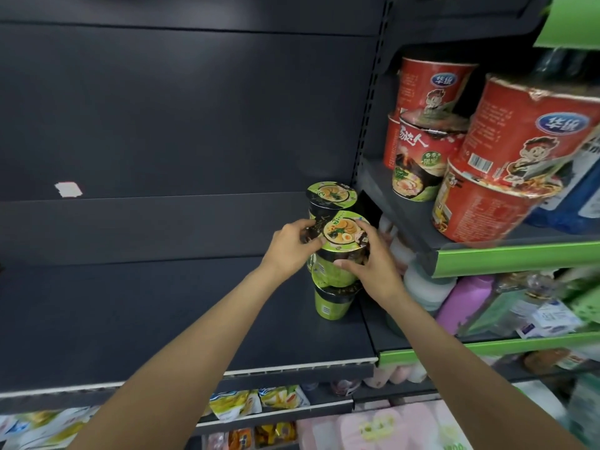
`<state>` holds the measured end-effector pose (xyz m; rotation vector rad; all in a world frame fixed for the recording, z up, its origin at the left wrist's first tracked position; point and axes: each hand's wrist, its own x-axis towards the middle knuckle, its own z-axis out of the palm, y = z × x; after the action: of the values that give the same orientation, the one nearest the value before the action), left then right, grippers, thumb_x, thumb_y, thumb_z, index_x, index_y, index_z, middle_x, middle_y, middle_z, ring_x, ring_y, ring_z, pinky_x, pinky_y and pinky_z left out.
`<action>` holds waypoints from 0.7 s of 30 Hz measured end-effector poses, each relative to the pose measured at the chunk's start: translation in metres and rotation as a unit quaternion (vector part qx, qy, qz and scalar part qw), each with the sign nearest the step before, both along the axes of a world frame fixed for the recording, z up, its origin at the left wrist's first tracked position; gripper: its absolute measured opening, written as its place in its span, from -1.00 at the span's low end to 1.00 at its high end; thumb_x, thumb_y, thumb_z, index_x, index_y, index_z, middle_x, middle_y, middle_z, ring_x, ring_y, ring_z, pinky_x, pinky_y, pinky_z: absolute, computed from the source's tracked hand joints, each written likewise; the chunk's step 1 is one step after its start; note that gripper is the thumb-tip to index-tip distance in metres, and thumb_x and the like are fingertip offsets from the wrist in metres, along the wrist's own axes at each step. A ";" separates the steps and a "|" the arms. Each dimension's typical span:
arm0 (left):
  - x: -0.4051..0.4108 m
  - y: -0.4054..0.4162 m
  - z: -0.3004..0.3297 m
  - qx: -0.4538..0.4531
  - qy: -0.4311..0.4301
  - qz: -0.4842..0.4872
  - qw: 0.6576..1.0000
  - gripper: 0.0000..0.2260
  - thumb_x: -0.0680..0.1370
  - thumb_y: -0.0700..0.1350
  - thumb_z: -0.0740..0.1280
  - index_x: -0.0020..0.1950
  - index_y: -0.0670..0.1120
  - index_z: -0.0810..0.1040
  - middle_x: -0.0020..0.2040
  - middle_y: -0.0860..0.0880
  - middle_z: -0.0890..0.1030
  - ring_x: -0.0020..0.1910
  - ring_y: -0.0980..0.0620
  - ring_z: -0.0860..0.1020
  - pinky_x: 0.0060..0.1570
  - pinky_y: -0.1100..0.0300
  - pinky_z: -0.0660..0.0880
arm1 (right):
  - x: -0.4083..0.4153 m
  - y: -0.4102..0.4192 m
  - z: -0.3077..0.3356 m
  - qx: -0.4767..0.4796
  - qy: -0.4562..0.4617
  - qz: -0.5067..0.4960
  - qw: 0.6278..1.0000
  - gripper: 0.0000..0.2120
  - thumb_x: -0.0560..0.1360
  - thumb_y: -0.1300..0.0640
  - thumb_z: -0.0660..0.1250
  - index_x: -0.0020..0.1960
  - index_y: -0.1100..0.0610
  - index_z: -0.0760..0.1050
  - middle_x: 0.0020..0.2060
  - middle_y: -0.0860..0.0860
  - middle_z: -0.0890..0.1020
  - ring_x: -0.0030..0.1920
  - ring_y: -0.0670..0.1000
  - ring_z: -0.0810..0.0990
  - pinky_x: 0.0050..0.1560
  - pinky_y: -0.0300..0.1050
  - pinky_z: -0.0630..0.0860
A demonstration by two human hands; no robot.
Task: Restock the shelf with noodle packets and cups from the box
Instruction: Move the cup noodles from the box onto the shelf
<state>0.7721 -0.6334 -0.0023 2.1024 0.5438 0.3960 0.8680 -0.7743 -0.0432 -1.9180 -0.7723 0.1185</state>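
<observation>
A green noodle cup (345,235) sits on top of a second green cup (332,303) that stands on the dark shelf (162,319) near its right end. My left hand (292,248) grips the top cup's left rim. My right hand (373,258) grips its right side, thumb on the cup wall. Behind them another green cup (331,194) tops a stack further back. The box is out of view.
To the right, a neighbouring shelf (506,254) with a green edge holds red noodle cups (526,134) and a red-and-green cup (418,157). Bottles (461,297) stand on the level below it. Snack packets (246,401) hang under the dark shelf.
</observation>
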 end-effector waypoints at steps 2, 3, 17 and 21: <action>0.003 -0.003 -0.001 0.006 -0.003 0.007 1.000 -0.57 0.50 -0.07 0.39 0.35 -0.11 0.46 0.20 -0.07 0.59 0.13 0.03 0.57 0.19 0.17 0.47 | -0.001 0.000 0.000 -0.038 -0.031 -0.023 0.999 -0.27 0.34 0.22 0.51 0.43 0.06 0.28 0.37 0.10 0.28 0.40 0.04 0.26 0.40 -0.19 0.19; 0.005 -0.004 -0.002 0.010 -0.007 0.011 1.000 -0.58 0.51 -0.08 0.38 0.35 -0.12 0.46 0.21 -0.06 0.59 0.11 0.04 0.57 0.16 0.25 0.45 | -0.001 0.000 0.000 -0.059 -0.051 -0.037 0.996 -0.29 0.35 0.21 0.51 0.42 0.07 0.31 0.39 0.10 0.23 0.42 0.06 0.21 0.41 -0.19 0.15; -0.035 -0.003 0.014 0.252 0.015 0.079 0.964 -0.77 0.56 -0.03 0.25 0.18 -0.05 0.51 0.10 -0.02 0.55 0.00 -0.06 0.56 -0.06 0.01 0.53 | -0.045 0.017 0.037 -0.133 -0.230 0.010 0.964 -0.64 0.49 0.14 0.32 0.28 0.10 0.45 0.18 0.00 0.44 0.22 0.00 0.39 0.16 -0.10 0.41; -0.080 0.022 0.019 0.294 0.011 0.119 0.948 -0.76 0.59 -0.01 0.22 0.19 -0.06 0.52 0.08 0.00 0.56 -0.02 -0.01 0.56 -0.10 0.05 0.53 | -0.077 0.048 0.047 -0.119 -0.222 0.046 0.967 -0.72 0.52 0.13 0.28 0.22 0.09 0.48 0.08 0.02 0.48 0.11 0.02 0.48 0.08 -0.08 0.45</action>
<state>0.6920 -0.6118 0.0167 2.6180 0.7659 0.7477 0.7906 -0.7262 0.0036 -2.1684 -1.1918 -0.1766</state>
